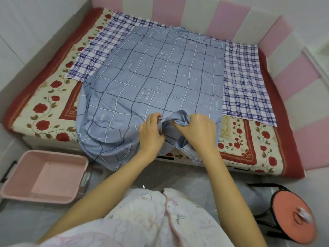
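Observation:
A light blue checked sheet (pixel 151 77) lies spread over the bed, its near edge hanging off the front. At that near edge the fabric is bunched into a twisted fold (pixel 175 120). My left hand (pixel 151 134), with a ring on one finger, pinches the left side of the bunch. My right hand (pixel 199 132) grips the right side, fingers curled round the cloth. A loose corner of the sheet hangs below my right wrist.
Under the blue sheet lies a purple-and-white plaid cloth (pixel 243 90) on a rose-patterned bed cover (pixel 49 111). Pink and white padded panels (pixel 229 20) line the walls. A pink plastic basin (pixel 44 177) sits on the floor left, an orange stool (pixel 293 214) right.

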Motion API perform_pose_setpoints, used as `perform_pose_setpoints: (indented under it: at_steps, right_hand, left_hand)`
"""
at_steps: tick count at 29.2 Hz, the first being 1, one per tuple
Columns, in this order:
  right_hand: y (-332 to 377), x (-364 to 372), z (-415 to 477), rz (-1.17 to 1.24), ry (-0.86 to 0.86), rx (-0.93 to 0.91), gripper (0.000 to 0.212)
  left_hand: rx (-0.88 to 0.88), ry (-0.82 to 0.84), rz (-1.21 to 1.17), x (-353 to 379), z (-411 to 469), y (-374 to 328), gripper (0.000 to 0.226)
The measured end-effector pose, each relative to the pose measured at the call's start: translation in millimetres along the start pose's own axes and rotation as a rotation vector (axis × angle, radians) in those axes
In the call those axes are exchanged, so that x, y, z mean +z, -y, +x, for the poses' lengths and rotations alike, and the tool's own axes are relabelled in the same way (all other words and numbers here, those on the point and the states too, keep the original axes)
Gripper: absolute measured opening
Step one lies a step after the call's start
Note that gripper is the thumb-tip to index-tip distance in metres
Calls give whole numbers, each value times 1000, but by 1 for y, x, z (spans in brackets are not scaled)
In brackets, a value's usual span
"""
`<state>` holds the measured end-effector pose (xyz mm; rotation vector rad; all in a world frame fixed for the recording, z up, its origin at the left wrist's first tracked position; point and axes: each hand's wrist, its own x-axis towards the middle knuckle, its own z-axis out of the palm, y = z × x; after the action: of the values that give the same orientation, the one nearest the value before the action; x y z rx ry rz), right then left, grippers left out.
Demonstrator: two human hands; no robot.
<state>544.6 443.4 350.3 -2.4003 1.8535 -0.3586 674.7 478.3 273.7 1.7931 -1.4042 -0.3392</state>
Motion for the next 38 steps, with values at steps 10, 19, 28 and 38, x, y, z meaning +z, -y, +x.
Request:
perform_pose_setpoints:
  at_steps: [10, 19, 28, 38]
  right_hand:
    - [-48, -12, 15, 362, 19, 425, 67]
    - [-84, -10, 51, 510, 61, 257, 47]
    - [-27, -16, 80, 930, 121, 82, 49]
    - [13, -17, 139, 630, 171, -134, 48]
  left_hand:
    - [26, 33, 27, -35, 22, 57, 28]
    - [-53, 347, -319, -58, 69, 48, 35]
    - [-462, 324, -387, -54, 125, 83, 8]
    - [-30, 210, -345, -73, 171, 132, 41]
